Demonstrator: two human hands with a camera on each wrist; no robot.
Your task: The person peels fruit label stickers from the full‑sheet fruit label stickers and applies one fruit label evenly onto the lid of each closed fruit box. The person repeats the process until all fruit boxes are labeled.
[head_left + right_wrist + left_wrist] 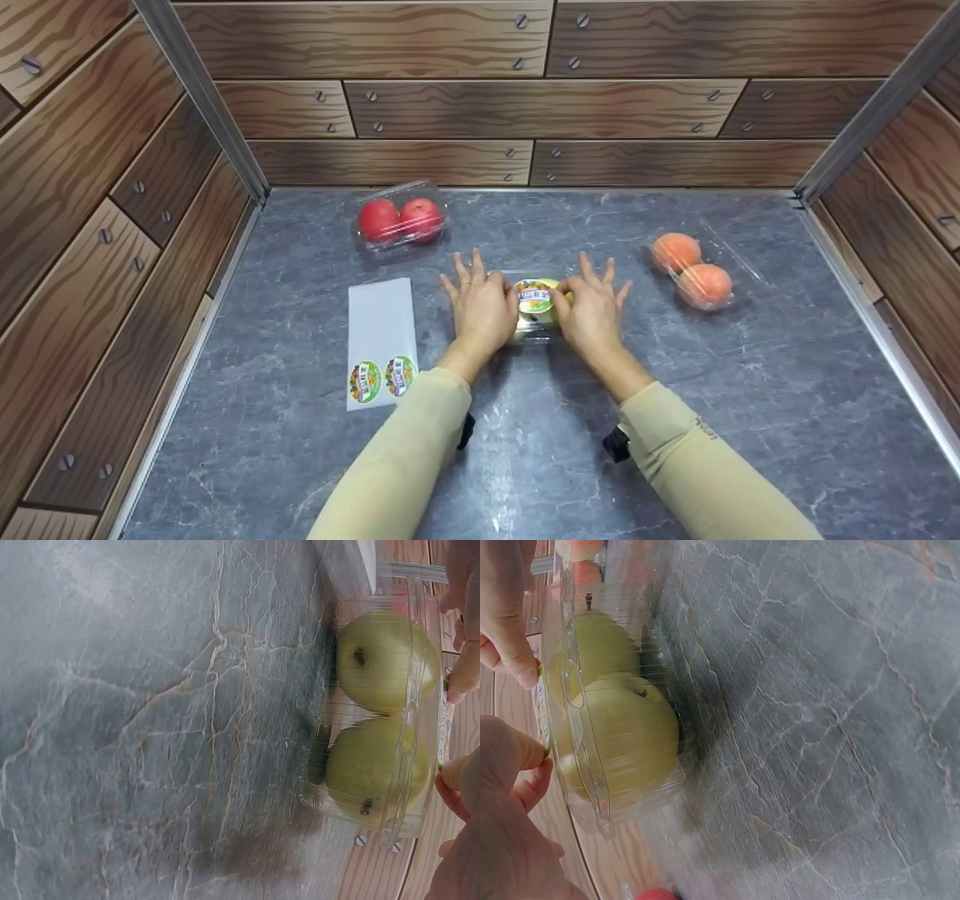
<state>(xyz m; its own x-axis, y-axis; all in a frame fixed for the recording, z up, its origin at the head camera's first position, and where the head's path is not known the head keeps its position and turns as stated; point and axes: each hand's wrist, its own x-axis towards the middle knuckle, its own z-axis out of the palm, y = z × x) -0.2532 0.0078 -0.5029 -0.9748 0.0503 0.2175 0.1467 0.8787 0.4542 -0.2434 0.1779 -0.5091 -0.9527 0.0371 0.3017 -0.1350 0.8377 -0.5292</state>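
Note:
Two round yellow-green fruits sit inside a clear plastic clamshell box in the middle of the table. Right at the box's lid is an oval fruit-label sticker with a colourful print. My left hand pinches the sticker's left edge between thumb and index finger, its other fingers spread. On the opposite edge, my right hand pinches the sticker in the same way. Both wrist views show the fingertips close against the top of the lid, with the sticker seen edge-on.
A white backing sheet with two more stickers lies to the left. Behind it stands a clear box with two red fruits. Another box holding two orange fruits is at the right. Wood-patterned walls enclose the grey marbled table.

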